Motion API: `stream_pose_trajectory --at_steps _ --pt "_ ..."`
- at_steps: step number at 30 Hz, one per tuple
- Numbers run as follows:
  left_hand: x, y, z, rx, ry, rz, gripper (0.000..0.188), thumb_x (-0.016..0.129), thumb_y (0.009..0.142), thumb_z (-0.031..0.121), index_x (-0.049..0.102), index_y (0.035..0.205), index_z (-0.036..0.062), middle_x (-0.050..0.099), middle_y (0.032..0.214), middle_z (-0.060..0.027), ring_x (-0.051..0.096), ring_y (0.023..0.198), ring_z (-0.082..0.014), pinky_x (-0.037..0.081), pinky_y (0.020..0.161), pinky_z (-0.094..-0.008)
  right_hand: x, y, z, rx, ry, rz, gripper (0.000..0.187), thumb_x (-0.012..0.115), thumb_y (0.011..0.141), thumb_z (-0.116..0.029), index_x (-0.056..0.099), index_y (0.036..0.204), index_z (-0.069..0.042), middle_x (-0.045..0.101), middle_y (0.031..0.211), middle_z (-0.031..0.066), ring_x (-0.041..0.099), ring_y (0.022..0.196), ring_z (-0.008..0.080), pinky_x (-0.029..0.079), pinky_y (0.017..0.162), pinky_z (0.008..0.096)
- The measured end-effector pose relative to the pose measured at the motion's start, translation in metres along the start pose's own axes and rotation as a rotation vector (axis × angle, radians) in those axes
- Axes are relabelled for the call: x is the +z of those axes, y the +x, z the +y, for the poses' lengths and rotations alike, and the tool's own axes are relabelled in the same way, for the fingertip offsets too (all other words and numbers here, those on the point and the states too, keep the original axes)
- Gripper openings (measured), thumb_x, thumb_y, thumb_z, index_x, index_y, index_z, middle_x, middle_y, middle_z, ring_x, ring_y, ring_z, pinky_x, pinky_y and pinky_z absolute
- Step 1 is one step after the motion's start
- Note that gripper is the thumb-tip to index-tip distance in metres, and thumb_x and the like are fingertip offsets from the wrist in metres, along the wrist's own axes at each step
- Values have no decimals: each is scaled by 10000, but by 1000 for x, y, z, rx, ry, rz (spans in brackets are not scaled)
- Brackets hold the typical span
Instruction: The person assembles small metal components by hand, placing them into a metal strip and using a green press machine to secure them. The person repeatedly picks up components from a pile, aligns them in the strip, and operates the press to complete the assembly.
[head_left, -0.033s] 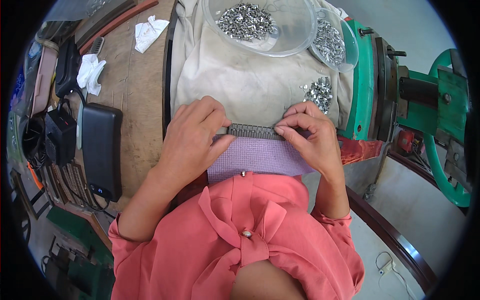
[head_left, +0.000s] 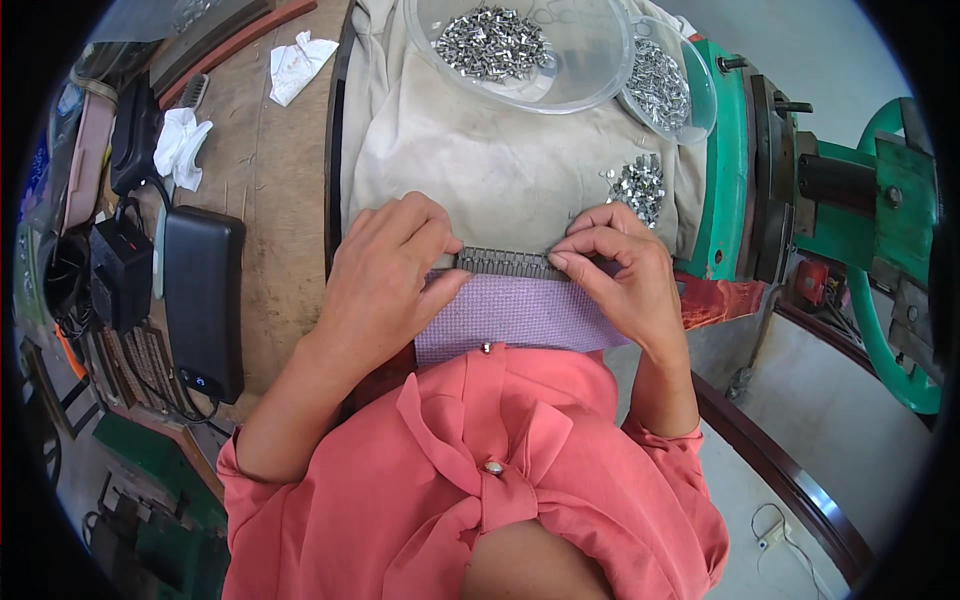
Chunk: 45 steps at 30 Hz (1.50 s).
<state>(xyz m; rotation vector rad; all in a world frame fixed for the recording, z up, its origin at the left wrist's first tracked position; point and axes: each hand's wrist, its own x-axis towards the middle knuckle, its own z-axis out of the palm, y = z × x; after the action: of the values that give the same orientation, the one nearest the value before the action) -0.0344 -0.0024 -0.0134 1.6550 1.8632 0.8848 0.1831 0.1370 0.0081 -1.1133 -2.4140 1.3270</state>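
A dark metal strip with a row of narrow slots (head_left: 505,262) lies across the far edge of a purple woven mat (head_left: 515,310). My left hand (head_left: 395,260) is closed on the strip's left end, thumb below and fingers above. At the right end my right hand (head_left: 622,265) pinches with thumb and forefinger; whether a small part sits between those fingertips is hidden. Just beyond the right hand is a loose pile of small shiny metal pieces (head_left: 640,188) on the beige cloth (head_left: 480,160).
A large clear tub (head_left: 590,85) and a smaller clear bowl (head_left: 700,120) hold small metal parts at the back. Green machinery with a handwheel (head_left: 865,290) stands at right. On the wooden bench at left lie a black power bank (head_left: 205,300), cables and crumpled tissues (head_left: 181,145).
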Motion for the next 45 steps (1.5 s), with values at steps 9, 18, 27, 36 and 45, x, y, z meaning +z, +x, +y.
stream_pose_trajectory --at_steps 9,18,27,36,45 --pt "0 1 1 -1 1 -3 263 801 696 96 634 890 36 595 989 -94 594 930 -312 452 808 -397 2 0 -3 -21 -50 20 135 797 786 -69 759 908 -25 655 931 54 639 747 175 501 655 287" --pt "1 0 -1 35 3 1 280 811 676 91 634 886 39 602 981 -98 600 922 -310 463 801 -400 -5 -2 2 -14 30 -12 109 763 817 -47 758 922 -18 659 933 65 641 759 173 497 665 283" --pt "3 -5 2 56 10 -15 296 824 655 89 625 870 46 615 967 -87 607 891 -308 466 753 -407 -13 -9 -2 7 -31 -65 88 743 835 -43 741 912 0 664 931 86 656 760 195 507 679 299" --pt "8 -15 15 17 -29 62 288 825 659 49 637 877 28 616 950 -103 629 800 -303 505 678 -387 -14 10 -17 -101 -163 -122 87 741 804 -81 735 882 -43 673 879 91 667 775 290 518 694 375" --pt "13 -21 22 11 16 93 285 835 675 33 630 873 17 622 936 -108 638 742 -282 518 619 -366 -13 36 -26 -320 -452 -330 80 730 771 -89 713 830 -38 662 849 104 658 783 326 511 676 420"
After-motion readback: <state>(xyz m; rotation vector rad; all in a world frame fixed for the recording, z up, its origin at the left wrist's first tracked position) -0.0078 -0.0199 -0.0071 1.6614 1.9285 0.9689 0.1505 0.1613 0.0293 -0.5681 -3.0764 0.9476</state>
